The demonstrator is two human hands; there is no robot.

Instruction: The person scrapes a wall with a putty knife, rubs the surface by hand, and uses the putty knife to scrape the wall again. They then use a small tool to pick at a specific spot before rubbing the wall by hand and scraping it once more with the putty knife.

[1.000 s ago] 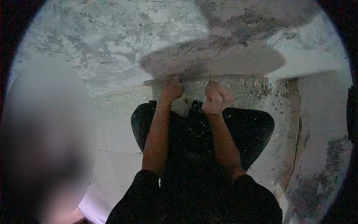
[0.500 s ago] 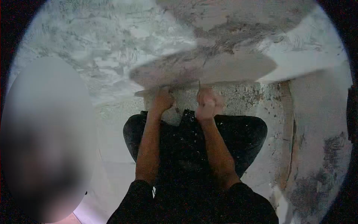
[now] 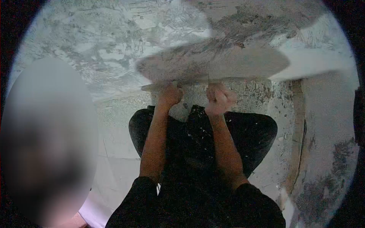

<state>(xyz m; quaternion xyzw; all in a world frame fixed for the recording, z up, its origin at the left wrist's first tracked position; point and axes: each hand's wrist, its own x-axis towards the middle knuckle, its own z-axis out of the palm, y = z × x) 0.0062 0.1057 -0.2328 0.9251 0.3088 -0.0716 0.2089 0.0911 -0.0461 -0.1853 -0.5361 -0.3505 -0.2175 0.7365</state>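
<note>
Low against the wall (image 3: 243,57), my left hand (image 3: 171,95) is closed in a fist. A long, thin, flat blade (image 3: 150,87), like a plasterer's spatula, runs along the bottom of the wall and sticks out to the left of this hand. Its handle is hidden. My right hand (image 3: 219,99) is closed a short way to the right, partly smeared. A thin upright edge shows just above its left side, but what the fingers hold is hidden. Darker, damp-looking patches mark the wall above both hands.
My bent knees (image 3: 262,123) in dark, speckled trousers flank my forearms. The floor (image 3: 118,140) is pale and spattered. To the right, a brownish strip (image 3: 298,114) runs beside another patchy wall surface (image 3: 323,125). A blurred oval covers the left side.
Both hands and the blade appear slightly higher and further right in the view. The wall and knees shift right as well, so the camera has moved a little. Both hands stay closed.
</note>
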